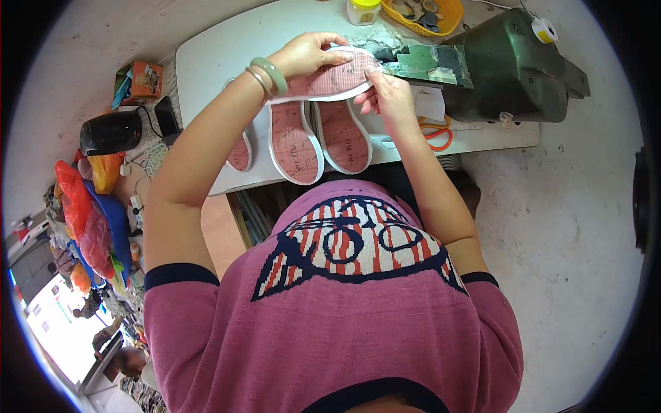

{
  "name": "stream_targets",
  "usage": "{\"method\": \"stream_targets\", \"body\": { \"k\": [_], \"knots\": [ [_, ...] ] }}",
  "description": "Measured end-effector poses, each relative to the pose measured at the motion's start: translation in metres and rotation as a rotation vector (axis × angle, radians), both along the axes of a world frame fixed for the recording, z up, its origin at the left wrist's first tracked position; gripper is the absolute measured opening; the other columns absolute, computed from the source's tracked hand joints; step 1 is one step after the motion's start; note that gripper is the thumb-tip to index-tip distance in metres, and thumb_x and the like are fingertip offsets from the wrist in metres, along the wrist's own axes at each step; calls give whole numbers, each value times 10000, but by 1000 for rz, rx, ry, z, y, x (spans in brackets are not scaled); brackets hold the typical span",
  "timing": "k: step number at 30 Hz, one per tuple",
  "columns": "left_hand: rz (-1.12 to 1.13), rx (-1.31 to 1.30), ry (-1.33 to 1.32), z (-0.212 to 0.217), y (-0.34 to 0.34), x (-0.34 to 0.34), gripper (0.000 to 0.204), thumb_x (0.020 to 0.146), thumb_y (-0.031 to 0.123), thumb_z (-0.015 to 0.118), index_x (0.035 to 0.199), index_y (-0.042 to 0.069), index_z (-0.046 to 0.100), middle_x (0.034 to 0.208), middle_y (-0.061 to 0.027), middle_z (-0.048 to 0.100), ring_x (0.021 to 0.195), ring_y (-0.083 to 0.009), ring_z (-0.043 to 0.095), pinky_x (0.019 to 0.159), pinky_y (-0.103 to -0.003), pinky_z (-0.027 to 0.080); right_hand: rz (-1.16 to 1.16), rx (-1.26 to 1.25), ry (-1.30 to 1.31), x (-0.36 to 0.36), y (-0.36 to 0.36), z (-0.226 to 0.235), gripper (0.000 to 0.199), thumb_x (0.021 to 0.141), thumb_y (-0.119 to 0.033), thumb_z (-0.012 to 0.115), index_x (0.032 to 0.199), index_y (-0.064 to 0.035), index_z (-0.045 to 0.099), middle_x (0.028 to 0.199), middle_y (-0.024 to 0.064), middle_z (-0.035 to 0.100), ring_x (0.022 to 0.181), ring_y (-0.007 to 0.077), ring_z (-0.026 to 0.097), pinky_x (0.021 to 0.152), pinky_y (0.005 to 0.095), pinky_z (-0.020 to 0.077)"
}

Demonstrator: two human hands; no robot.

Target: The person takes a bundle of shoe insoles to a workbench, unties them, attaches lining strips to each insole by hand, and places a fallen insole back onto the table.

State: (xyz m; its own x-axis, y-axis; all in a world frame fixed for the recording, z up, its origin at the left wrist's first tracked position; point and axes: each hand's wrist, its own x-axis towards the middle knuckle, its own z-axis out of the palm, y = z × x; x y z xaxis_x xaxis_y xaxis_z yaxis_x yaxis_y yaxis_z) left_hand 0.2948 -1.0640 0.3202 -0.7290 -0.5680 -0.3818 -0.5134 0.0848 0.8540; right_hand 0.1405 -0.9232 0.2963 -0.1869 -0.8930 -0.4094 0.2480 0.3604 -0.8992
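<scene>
A pink insole with a white rim lies crosswise at the bed of a dark green sewing machine. My left hand, with a green bangle on the wrist, holds its far edge from above. Its near right edge, close to the machine's needle area, is pinched by my right hand. Two more pink insoles rest side by side on the white table just below the held one. A third insole peeks out from under my left forearm.
Orange-handled scissors lie at the table's right, under the machine. A yellow jar and a yellow basket of small parts stand at the back. Left of the table are a black device, a small box and coloured bags.
</scene>
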Motion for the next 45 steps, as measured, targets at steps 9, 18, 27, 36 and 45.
{"method": "stream_targets", "body": {
  "k": [9,18,27,36,45],
  "knots": [
    [264,-132,83,-19,43,0,443,875,288,674,1214,27,561,911,-24,630,771,-65,563,690,-218,475,-87,-152,204,-5,16,-17,374,921,-293,575,652,-39,630,542,18,569,454,76,511,429,236,381],
    [471,-269,262,-31,55,-8,629,788,452,715,1170,-25,564,990,-173,675,875,-240,658,774,-331,503,349,39,-621,20,124,-54,389,846,-238,596,1123,34,564,872,66,601,724,164,558,708,282,443],
    [873,-246,246,-42,49,-23,579,780,436,728,1006,-76,582,903,-189,670,839,-255,647,773,-339,493,169,-6,-681,7,116,-25,285,895,-262,463,887,11,545,703,56,536,606,149,488,623,264,399],
    [1005,-350,260,-74,-3,-21,631,788,469,699,1056,-81,548,1005,-247,626,982,-301,587,882,-387,439,27,30,-337,5,59,9,312,926,-266,454,799,-1,556,579,25,496,518,146,466,529,262,387],
    [-423,-975,-94,16,-27,-28,512,864,455,596,1215,83,578,1083,-119,639,1095,-308,527,940,-410,400,18,-45,-317,11,9,-8,330,929,-280,489,821,7,610,633,46,589,498,100,500,498,223,392]
  ]
}}
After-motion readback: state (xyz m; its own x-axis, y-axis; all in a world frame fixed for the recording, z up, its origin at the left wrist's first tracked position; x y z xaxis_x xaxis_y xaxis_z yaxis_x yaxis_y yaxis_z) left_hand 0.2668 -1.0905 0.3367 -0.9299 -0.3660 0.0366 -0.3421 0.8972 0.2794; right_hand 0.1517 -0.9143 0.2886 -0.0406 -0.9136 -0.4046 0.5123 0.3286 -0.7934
